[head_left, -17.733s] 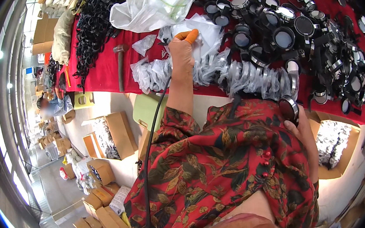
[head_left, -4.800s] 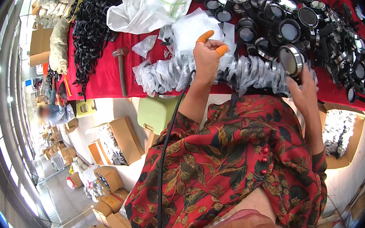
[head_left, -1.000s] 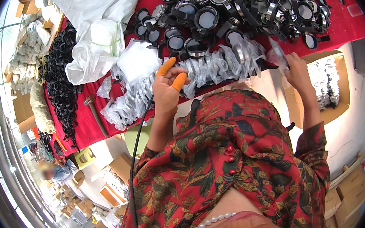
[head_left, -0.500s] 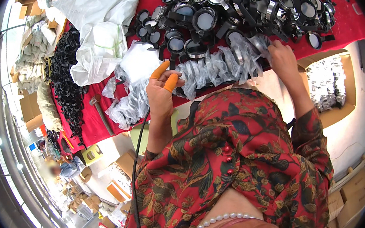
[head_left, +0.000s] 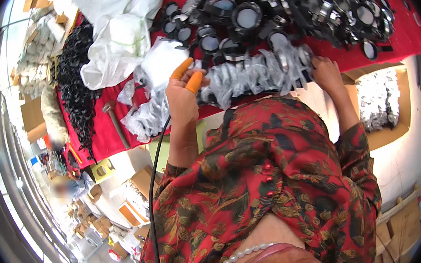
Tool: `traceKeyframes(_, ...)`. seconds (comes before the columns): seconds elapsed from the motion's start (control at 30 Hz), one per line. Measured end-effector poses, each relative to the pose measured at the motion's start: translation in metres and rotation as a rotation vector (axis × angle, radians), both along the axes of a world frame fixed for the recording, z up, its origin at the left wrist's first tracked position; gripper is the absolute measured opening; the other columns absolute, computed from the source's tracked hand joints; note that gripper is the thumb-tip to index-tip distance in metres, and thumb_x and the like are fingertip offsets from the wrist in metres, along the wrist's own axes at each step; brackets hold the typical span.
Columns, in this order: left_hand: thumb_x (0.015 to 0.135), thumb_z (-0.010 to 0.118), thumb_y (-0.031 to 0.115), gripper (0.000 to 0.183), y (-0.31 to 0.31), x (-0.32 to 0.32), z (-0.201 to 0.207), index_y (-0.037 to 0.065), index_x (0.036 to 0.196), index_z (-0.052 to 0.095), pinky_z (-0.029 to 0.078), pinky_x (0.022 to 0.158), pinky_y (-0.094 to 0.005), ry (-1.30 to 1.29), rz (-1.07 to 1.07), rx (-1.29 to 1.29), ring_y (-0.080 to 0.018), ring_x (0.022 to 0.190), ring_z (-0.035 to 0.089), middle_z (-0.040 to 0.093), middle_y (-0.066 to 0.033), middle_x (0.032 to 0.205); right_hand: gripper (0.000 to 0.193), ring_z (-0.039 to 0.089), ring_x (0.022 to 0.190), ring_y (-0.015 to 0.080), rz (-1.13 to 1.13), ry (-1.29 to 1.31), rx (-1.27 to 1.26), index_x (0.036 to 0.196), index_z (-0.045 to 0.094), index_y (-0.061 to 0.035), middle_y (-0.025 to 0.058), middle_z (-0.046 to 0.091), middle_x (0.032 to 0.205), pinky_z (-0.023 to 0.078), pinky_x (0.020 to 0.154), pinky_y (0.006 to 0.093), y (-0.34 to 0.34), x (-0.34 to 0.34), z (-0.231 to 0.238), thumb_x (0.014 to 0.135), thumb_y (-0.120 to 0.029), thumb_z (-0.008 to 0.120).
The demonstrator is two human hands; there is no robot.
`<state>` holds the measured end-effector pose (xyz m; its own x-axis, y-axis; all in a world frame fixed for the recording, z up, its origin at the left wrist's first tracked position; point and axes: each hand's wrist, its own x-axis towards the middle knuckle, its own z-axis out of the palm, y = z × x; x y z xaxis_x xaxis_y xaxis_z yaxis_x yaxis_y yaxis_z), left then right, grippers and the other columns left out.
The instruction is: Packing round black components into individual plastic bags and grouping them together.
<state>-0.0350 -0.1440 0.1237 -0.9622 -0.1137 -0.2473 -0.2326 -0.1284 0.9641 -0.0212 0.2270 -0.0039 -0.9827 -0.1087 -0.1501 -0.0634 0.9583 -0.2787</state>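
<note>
Since half a second ago the right hand point(head_left: 326, 74) has stayed at the far right end of the row of clear bagged parts point(head_left: 256, 75), and the left hand point(head_left: 183, 101) has kept its place at the row's left end; the view has barely shifted.

Left hand: raised at the bench edge, two fingers in orange fingertip covers point(head_left: 188, 74), fingers drawn together; whether it grips anything cannot be told. A black cable point(head_left: 154, 177) runs down from the wrist along the patterned sleeve.

Right hand: fingers curled down onto the last clear bags of the row, touching them; a firm grip cannot be confirmed.

Row of clear bagged parts: crinkled transparent packets, each with a dark round item inside, lying between the two hands along the near edge of the red bench point(head_left: 412, 39).

Beyond the hands: a heap of black round lidded parts point(head_left: 283, 11) with glassy centres.
Left of the left hand: loose clear packets point(head_left: 146, 115), then a large white plastic sack point(head_left: 114, 26), then a pile of black rings point(head_left: 75, 88).
Just beside the loose packets: a hammer point(head_left: 115, 120) with a wooden handle.
Right of the right hand, below bench level: an open cardboard box point(head_left: 380, 105) filled with clear packets.
</note>
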Motion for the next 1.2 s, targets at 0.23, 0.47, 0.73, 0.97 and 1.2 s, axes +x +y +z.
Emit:
traceKeyframes(0.23,0.075,0.073,0.015,0.042,-0.113,-0.066,-0.089,-0.005,0.111,0.061,0.052,0.072,-0.0339,0.222,0.279,-1.016,-0.0245,0.079,0.065,0.066,-0.0164,0.093,0.042,0.057,0.105,0.0374,-0.141,0.115,-0.107,0.124,0.053,-0.0051,0.0203,0.059,0.116,0.046,0.088,0.0447,0.026,0.015,0.023,0.081,-0.007,0.054)
traceKeyframes(0.47,0.073,0.075,0.027,0.042,-0.091,-0.061,-0.116,0.0,0.104,0.066,0.049,0.084,-0.0421,0.027,-0.108,-1.341,-0.0334,0.103,0.057,0.058,-0.0234,0.113,0.04,0.058,0.105,0.0366,-0.256,0.02,-0.381,0.124,0.053,-0.0005,0.0219,0.059,0.114,0.046,0.089,0.0386,0.018,0.022,0.012,0.084,-0.006,0.056)
traceKeyframes(0.73,0.069,0.067,0.015,0.022,-0.102,-0.085,-0.136,0.0,0.085,0.07,0.052,0.077,-0.0443,-0.19,-0.107,-1.516,-0.0374,0.085,0.065,0.065,-0.0224,0.093,0.038,0.058,0.108,0.0307,-0.269,0.062,-0.374,0.125,0.052,0.0026,0.02,0.059,0.117,0.046,0.092,0.0354,0.028,0.032,0.017,0.088,-0.008,0.055)
traceKeyframes(0.97,0.068,0.062,0.015,0.017,-0.156,-0.088,-0.141,0.002,0.073,0.072,0.051,0.065,-0.0408,0.061,0.163,-1.093,-0.0338,0.065,0.066,0.066,-0.0215,0.07,0.035,0.059,0.109,0.0266,-0.394,0.135,-0.522,0.117,0.059,0.0025,0.018,0.062,0.116,0.044,0.094,0.0351,0.029,0.025,0.034,0.09,-0.019,0.057)
traceKeyframes(1.2,0.073,0.065,0.012,0.017,-0.146,-0.073,-0.128,-0.003,0.08,0.07,0.052,0.064,-0.0372,-0.024,0.172,-1.013,-0.0276,0.064,0.065,0.067,-0.0187,0.073,0.04,0.058,0.1,0.0359,-0.392,0.541,-0.121,0.11,0.061,-0.0018,0.0175,0.062,0.106,0.046,0.085,0.0431,-0.023,-0.038,0.038,0.081,-0.028,0.067)
